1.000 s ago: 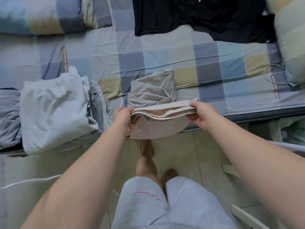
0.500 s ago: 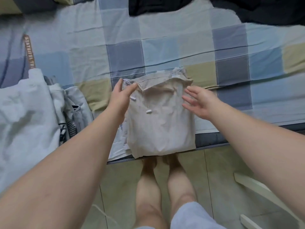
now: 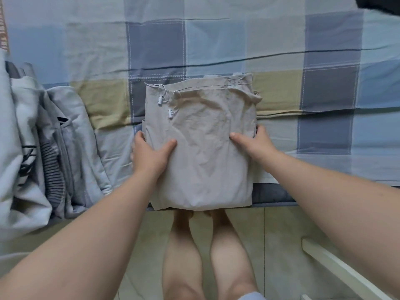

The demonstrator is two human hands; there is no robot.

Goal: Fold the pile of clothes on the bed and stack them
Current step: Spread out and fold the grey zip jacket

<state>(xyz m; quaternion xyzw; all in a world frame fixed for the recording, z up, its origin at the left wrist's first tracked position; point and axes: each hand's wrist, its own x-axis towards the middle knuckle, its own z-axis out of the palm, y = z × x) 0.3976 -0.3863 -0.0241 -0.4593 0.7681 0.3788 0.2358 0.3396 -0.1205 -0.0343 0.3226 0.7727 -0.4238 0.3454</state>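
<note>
Checked sheet (image 3: 216,46) w/ blue, grey, pale & mustard squares fills the top half, creased, w/ a long dark fold line running L to R; a brown printed strip (image 3: 3,29) sits at its far-left edge, lettering too blurred to read. Below it a dark grey mattress edge (image 3: 272,194) runs along the front, then beige tiled floor (image 3: 277,234) w/ thin grout lines. A white painted bar (image 3: 337,269) slants across the floor at bottom right, cut off by the frame edge.
</note>
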